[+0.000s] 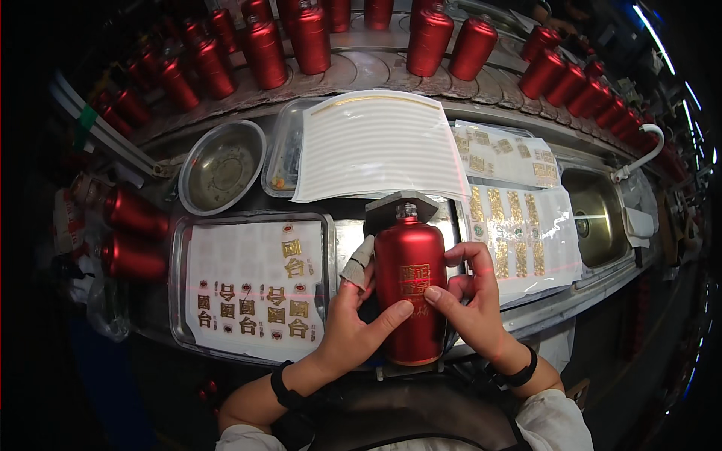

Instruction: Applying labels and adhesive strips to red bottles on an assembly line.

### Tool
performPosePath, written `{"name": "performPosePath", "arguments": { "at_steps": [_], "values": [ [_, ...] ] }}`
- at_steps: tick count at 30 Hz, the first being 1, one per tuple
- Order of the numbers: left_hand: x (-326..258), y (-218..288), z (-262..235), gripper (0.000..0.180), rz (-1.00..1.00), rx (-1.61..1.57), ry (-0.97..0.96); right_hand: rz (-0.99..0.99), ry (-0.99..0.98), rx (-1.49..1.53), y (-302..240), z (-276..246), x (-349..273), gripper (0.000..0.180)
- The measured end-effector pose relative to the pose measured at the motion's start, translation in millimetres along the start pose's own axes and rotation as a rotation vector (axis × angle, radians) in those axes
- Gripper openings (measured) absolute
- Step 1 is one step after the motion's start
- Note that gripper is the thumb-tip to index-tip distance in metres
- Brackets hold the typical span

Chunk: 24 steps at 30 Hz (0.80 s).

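A glossy red bottle (406, 244) with a bare threaded neck stands in front of me, held from both sides. On its front is a square gold decal (414, 276), with smaller gold marks below. My left hand (355, 319) grips the bottle's left side, its thumb laid on the front below the square. A pale cloth cover (358, 263) wraps one left finger. From the right, my right hand (475, 304) holds the bottle, thumb pressed at the decal's lower right edge and fingers bent along the side. Behind the neck shows a dark angular support (382, 210).
Left of the bottle lies a metal tray (177, 286) with a gold decal sheet (218, 255). Beyond are a metal bowl (259, 143) and a striped white sheet (376, 150). More gold decal sheets (560, 225) lie right, beside a sink (602, 214). Red bottles (263, 52) line a conveyor (368, 69).
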<state>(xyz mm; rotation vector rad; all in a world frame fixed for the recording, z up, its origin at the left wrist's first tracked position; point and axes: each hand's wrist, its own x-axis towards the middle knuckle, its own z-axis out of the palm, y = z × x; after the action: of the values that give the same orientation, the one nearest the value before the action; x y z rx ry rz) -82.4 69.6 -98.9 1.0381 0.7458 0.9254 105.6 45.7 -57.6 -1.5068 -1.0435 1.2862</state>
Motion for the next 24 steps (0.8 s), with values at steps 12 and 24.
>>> {"name": "performPosePath", "arguments": {
  "at_steps": [12,24],
  "values": [
    [-0.7,-5.6,1.4,0.084,0.001,-0.023,0.006,-0.005,0.008,0.023,0.3,2.7,-1.6,0.048],
    [-0.6,-6.4,4.1,0.083,0.022,-0.044,0.053,-0.038,0.039,-0.001,6.5,4.4,-0.2,0.046]
  ]
}}
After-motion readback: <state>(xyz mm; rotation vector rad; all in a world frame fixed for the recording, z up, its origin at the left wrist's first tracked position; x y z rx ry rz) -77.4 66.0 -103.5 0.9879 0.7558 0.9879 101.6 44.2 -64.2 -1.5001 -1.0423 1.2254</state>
